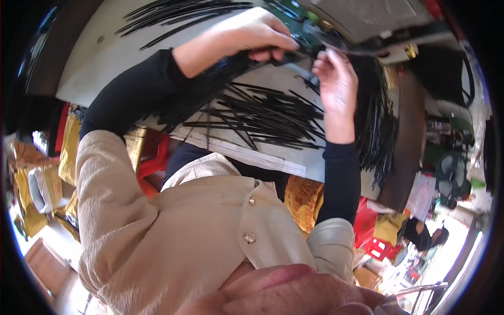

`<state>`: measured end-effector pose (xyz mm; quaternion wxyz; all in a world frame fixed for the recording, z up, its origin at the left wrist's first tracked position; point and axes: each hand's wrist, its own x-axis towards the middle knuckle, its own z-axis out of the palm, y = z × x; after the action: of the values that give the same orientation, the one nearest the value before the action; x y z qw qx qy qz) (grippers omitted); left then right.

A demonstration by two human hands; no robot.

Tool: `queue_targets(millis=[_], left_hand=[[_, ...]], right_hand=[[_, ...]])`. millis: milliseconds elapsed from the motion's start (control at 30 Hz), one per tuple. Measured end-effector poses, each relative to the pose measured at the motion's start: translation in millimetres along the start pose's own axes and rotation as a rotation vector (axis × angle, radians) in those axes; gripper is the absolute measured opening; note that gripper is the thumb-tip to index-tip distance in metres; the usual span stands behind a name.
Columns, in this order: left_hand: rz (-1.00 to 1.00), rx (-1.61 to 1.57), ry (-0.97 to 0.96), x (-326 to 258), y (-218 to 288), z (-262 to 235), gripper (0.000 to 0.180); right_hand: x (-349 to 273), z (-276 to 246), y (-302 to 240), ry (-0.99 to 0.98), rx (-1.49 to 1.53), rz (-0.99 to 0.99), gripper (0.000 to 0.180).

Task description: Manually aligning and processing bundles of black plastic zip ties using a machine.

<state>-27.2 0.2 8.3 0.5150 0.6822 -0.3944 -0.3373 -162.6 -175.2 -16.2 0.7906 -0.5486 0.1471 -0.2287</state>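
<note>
Hands: left hand is clenched around a bundle of black strips, holding it up to the machine; right hand pinches the strip ends with thumb and forefinger just below the machine's edge, the other fingers loosely spread.
Work piece: bundle of black strips runs from the left hand's grip down and away from the machine, over the white table.
Progress: judged part-way. A loose pile of strips lies on the table below the machine; a second fan of strips lies to the machine's left; a thick hank hangs below the machine, off the table's edge. Which lots are finished cannot be told.
Remaining: the bundle in hand, and likely part of the loose piles.
Surroundings: yellow bags and a red stool sit under the table, well below the machine; a fan stands down and to the machine's right.
Obstructions: the crossed, tangled pile lies directly under the hands; the person's own chest and sleeves hide the table's near edge.
</note>
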Motion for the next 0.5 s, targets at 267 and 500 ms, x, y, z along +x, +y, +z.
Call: queue_targets(millis=[267,500], left_hand=[[0.074,0.315,-0.069,-13.3,11.1,-6.2,0.033],[0.196,1.257,0.353,-19.8,-40.9,-94.9,0.018]], right_hand=[[-3.8,-0.7,8.7,-0.056,0.056,0.070,0.019],[1.7,-4.2,3.3,-0.025,0.163,0.021,0.018]])
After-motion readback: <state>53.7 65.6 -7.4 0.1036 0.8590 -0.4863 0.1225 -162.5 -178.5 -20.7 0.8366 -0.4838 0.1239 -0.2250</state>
